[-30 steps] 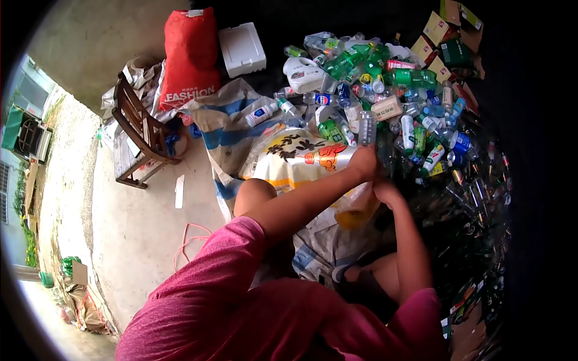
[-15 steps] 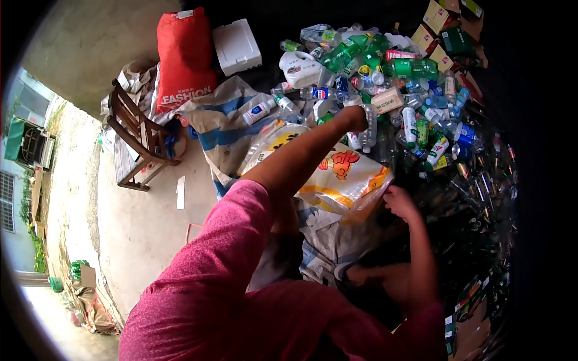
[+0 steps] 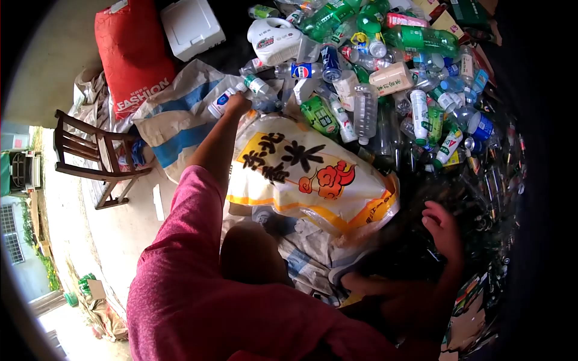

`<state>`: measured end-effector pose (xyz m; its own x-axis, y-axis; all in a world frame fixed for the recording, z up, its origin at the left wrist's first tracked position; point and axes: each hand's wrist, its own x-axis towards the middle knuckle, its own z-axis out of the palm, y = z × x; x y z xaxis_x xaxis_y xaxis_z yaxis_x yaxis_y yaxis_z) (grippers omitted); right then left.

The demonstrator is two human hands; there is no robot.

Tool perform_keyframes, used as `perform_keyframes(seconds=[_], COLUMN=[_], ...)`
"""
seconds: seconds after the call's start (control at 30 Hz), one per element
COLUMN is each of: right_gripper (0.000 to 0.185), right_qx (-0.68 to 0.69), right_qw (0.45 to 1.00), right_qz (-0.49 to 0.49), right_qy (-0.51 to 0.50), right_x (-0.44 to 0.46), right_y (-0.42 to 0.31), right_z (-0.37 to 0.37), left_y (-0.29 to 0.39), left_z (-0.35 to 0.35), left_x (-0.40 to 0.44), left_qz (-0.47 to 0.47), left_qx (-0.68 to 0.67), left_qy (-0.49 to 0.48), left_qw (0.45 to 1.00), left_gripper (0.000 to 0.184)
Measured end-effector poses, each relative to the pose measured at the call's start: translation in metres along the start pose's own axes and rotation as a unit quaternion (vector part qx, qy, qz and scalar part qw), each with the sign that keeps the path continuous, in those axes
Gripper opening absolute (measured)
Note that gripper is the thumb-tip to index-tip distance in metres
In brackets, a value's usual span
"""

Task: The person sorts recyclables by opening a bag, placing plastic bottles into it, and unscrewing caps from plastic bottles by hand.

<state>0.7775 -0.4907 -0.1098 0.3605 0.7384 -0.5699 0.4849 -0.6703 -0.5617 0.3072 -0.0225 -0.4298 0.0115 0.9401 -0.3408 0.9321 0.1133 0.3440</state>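
My left hand (image 3: 239, 103) is closed at the neck end of a white plastic bottle (image 3: 220, 106) with a blue label, which lies on a blue-and-white striped sheet (image 3: 174, 114). Some of the bottle is hidden by the fingers. Below and to the right spreads a white and yellow plastic rice sack (image 3: 283, 174) with black characters and an orange print. My right hand (image 3: 441, 225), fingers loosely apart and nothing in them, hovers to the right of the sack's lower corner. A clear ribbed bottle (image 3: 365, 111) lies just above the sack.
A heap of bottles surrounds a white jug (image 3: 274, 41), a green soda bottle (image 3: 421, 40) and a beige carton-like container (image 3: 391, 79). To the left stand a red sack (image 3: 132, 54), a white foam box (image 3: 192, 27) and a wooden chair (image 3: 99, 153).
My left hand has left the clear ribbed bottle and moved left to the white bottle. My right hand has let go of the sack's edge and drawn away. The view has shifted.
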Motion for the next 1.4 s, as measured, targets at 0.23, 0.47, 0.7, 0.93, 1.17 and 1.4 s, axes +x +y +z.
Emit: perform_keyframes(seconds=[0.23,0.47,0.7,0.93,1.17,1.4], right_gripper=[0.044,0.044,0.045,0.050,0.050,0.050], right_qx=[0.044,0.027,0.042,-0.095,-0.089,-0.084], right_qw=[0.999,1.000,0.999,0.992,0.993,0.993], right_qz=[0.015,-0.002,0.007,0.003,0.010,0.041], right_qy=[-0.004,-0.007,-0.033,-0.085,-0.080,-0.068], right_x=[0.032,0.048,0.040,0.027,0.036,0.042], right_y=[-0.018,-0.016,-0.017,-0.022,-0.037,-0.020], right_z=[0.010,0.013,0.015,0.025,0.015,0.004], left_y=[-0.002,0.036,0.066,0.198,0.282,0.202], left_z=[0.058,0.014,0.014,0.001,0.057,0.055], left_x=[0.032,-0.027,-0.030,-0.141,-0.214,-0.087], left_qz=[-0.055,0.043,0.239,0.465,0.576,0.196], left_qx=[0.017,0.076,-0.109,0.046,-0.035,0.024], left_qy=[-0.125,-0.097,0.031,0.062,-0.108,0.055], left_qw=[0.990,0.991,0.964,0.882,0.810,0.979], left_gripper=[0.091,0.091,0.076,0.069,0.067,0.030])
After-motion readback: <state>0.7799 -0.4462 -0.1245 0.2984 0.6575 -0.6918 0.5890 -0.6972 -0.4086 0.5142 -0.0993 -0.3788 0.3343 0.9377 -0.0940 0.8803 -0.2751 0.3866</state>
